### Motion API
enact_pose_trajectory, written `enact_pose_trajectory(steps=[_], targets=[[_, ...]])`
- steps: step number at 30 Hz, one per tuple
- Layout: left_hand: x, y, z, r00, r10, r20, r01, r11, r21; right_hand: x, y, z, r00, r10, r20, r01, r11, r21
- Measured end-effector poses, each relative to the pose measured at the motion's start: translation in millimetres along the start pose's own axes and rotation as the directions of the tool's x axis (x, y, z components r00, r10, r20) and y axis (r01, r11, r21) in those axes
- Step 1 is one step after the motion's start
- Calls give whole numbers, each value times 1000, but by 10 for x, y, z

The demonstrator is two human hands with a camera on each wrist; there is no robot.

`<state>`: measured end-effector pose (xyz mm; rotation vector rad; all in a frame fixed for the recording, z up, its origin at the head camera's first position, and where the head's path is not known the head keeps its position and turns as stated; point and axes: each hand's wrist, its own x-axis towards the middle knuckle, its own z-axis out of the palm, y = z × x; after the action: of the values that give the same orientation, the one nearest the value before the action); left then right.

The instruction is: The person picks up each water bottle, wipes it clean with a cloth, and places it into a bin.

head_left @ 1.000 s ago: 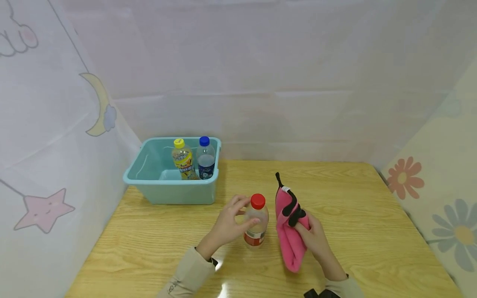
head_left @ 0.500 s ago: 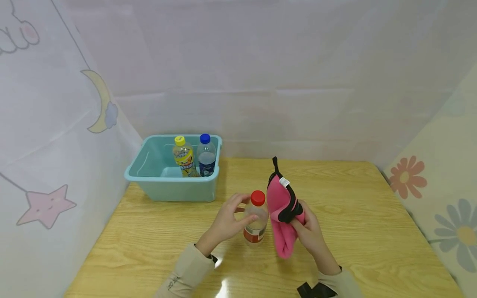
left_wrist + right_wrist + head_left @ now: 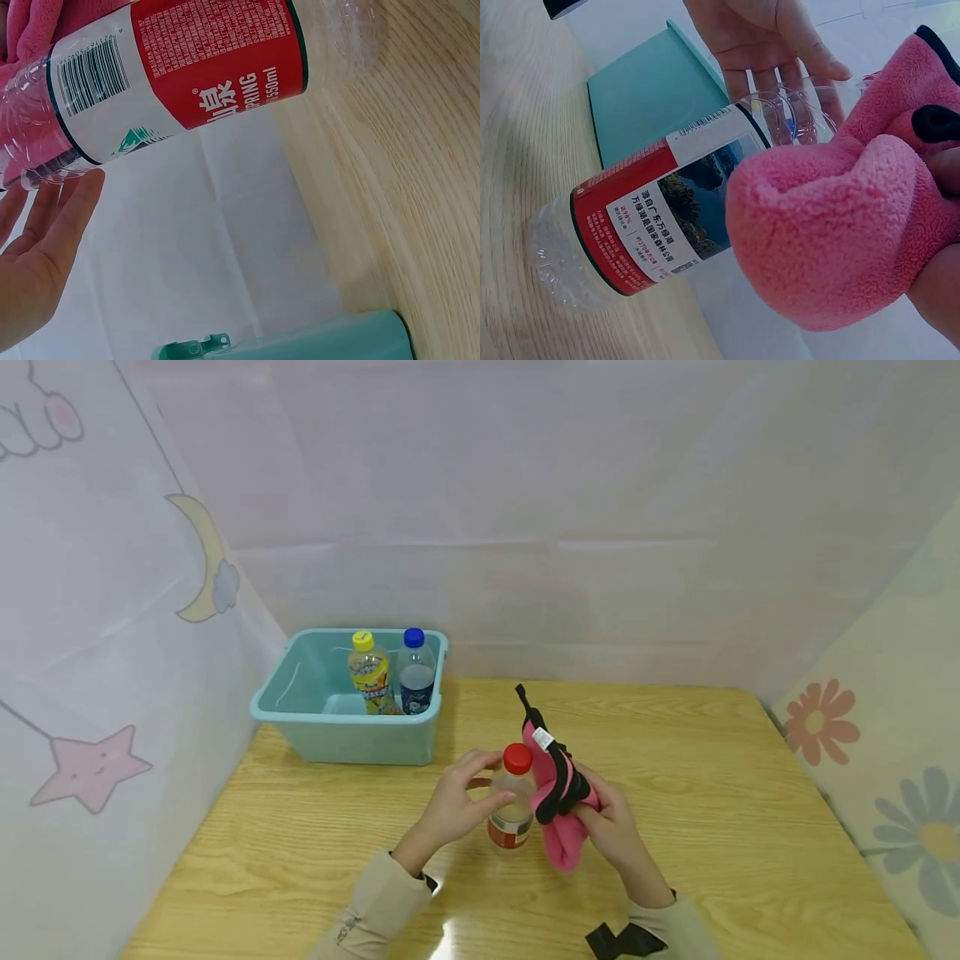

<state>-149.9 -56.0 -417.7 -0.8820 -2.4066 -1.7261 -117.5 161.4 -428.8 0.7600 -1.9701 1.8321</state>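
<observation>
A clear plastic bottle (image 3: 511, 814) with a red cap and a red-and-white label stands upright on the wooden table. My left hand (image 3: 459, 803) holds it around its upper part, thumb on the near side and fingers on the far side. In the left wrist view, fingertips (image 3: 91, 184) meet the clear plastic above the label. A folded, fluffy pink towel (image 3: 562, 843) with black edging and a black loop is gripped in my right hand (image 3: 611, 831). The towel is right beside the bottle, overlapping its upper right side in the right wrist view (image 3: 817, 225). Some right fingers are hidden by the towel.
A light teal plastic basin (image 3: 360, 742) stands at the back left of the table (image 3: 675, 760). Inside it are a yellow-capped bottle (image 3: 371, 681) and a blue-capped bottle (image 3: 416, 681). A pale printed cloth (image 3: 480, 510) hangs behind the table and along its sides.
My right hand has brought the pink towel leftward, up against the bottle's side. My left hand stays at the bottle, which stands in nearly the same place.
</observation>
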Motion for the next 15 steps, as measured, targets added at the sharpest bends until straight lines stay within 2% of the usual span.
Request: enact_pose_trajectory(steps=[9, 15], targets=[[-24, 330, -55, 1000, -17, 9, 17, 1000, -9, 26, 21, 1, 996, -6, 92, 7, 1000, -4], [-36, 358, -54, 1000, -2, -4, 2, 1000, -13, 53, 25, 20, 991, -15, 133, 15, 1000, 1]])
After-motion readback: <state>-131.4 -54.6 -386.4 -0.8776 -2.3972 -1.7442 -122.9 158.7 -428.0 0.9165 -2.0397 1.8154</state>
